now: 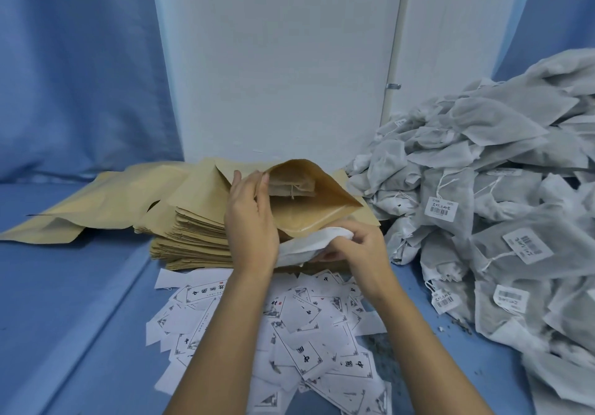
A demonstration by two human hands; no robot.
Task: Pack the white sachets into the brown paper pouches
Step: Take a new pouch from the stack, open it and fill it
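Left-hand fingers [257,183] pinch the raised upper lip of the brown pouch [325,189], holding its mouth wide open. The right hand [363,247] curls tight round one end of a white sachet [306,247]. The left hand [251,218] cuts across the sachet's other end and hides it. Underneath sits the stack of flat pouches [193,237]. Just in front, printed labels [306,334] lie scattered over the blue-covered worktop [80,286]. Off right, a big heap of sachets [499,205]. The gripped sachet lies just below the pouch's lower lip, between the two hands, crosswise, long axis left to right. The pouch's mouth faces the person, its length running away toward the white panel [273,60]. One tan sachet [293,186] shows inside.
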